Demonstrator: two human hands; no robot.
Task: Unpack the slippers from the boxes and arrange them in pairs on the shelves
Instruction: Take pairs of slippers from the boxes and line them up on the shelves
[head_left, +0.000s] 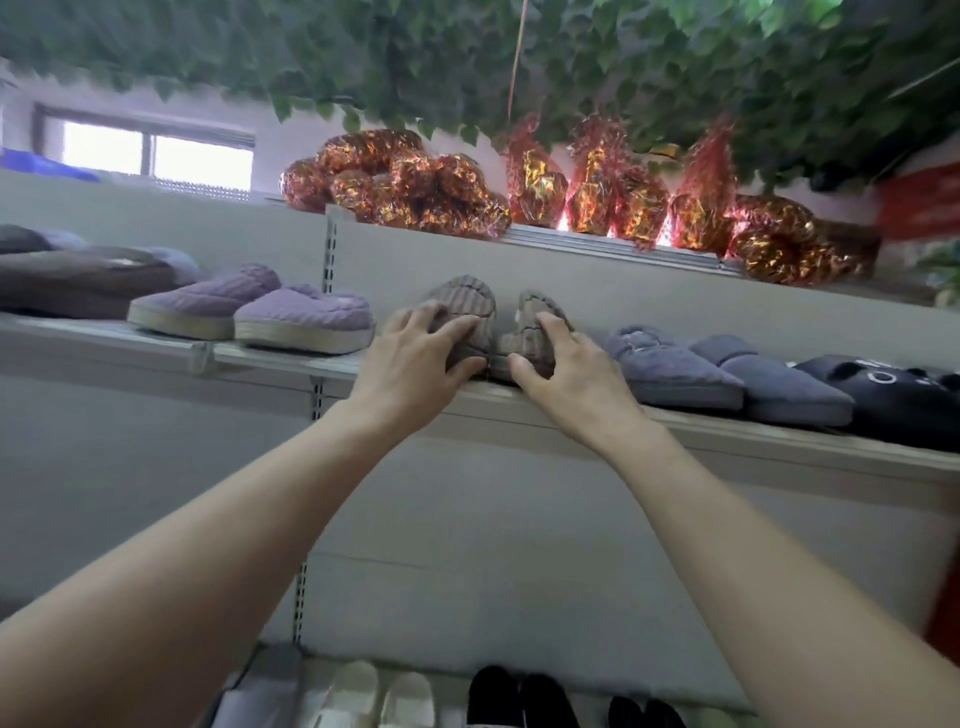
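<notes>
Two beige ribbed slippers sit side by side on the upper shelf (727, 423). My left hand (415, 358) grips the left beige slipper (467, 306) from the front. My right hand (566, 369) grips the right beige slipper (530, 317) the same way. Both slippers rest near the shelf's front edge, touching each other. My fingers cover their lower parts.
A purple pair (254, 312) stands to the left, a grey-blue pair (727, 374) and a black slipper (898, 395) to the right. Brown slippers (78, 280) lie far left. Foil-wrapped bundles (415, 187) sit on top, under green leaves. White and black slippers (441, 696) fill the lower shelf.
</notes>
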